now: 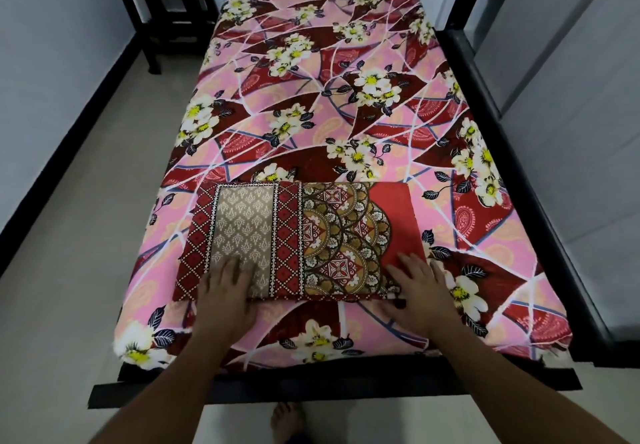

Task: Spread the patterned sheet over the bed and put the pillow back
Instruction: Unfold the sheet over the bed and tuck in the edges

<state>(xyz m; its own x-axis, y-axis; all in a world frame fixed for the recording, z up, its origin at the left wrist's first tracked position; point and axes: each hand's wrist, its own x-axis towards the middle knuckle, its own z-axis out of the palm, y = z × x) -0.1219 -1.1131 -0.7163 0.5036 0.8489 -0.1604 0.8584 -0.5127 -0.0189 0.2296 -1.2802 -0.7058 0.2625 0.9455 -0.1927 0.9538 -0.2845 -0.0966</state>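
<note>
A pink and dark red sheet with white flowers lies spread flat over the whole bed. Near the bed's front end lies a flat pillow in a red, beige and gold patterned cover. My left hand rests flat on the pillow's near left part, fingers straight. My right hand lies flat on the pillow's near right corner, fingers spread, partly on the sheet.
The black bed frame runs along the front and right side. A dark stool stands at the far left by the wall. Pale floor lies left of the bed. My bare foot shows below the frame.
</note>
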